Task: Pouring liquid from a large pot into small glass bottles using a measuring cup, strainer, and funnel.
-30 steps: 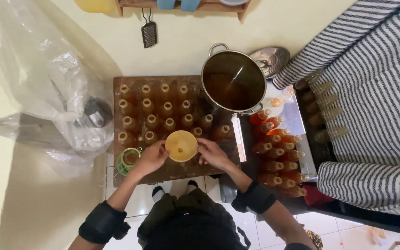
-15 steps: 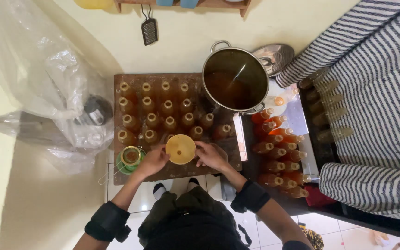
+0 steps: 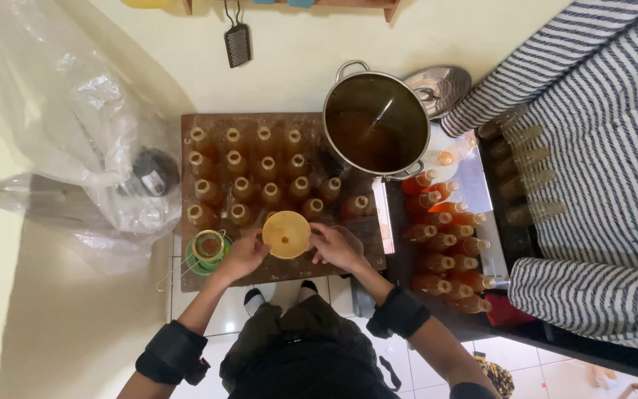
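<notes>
**Funnel steadied over a crowded board of open bottles**

The yellow funnel (image 3: 286,234) sits at the near edge of the wooden table (image 3: 186,129), just in front of the rows of amber bottles (image 3: 260,170). Both hands flank it. The left hand (image 3: 244,256) curls against the funnel's left rim, and the right hand (image 3: 334,246) closes its fingers on the right rim, so the funnel is pinched between them. Whether a bottle neck stands under the spout cannot be told; the funnel bowl hides it.

The risks, as a judgement: the funnel is wide and top-heavy for a narrow neck, so if either hand lets go unevenly it could tip and send liquid over the table. The bottles just behind the funnel stand uncapped and nearly touching, so a nudge from a knuckle or wrist could topple one into its neighbours. Left of the funnel, a green cup with a small strainer (image 3: 207,247) rests right at the table's edge, beside the left hand, and an elbow swing could knock it to the floor. The large steel pot (image 3: 376,122) of brown liquid stands behind and right of the funnel, so carrying from it means passing over open bottles, where drips would land.

The funnel itself is pale yellow plastic, round, shallow-coned, with a darker spot at its centre hole and a faintly wet-looking inside. More filled bottles (image 3: 444,244) lie right of the funnel, off the table.
</notes>
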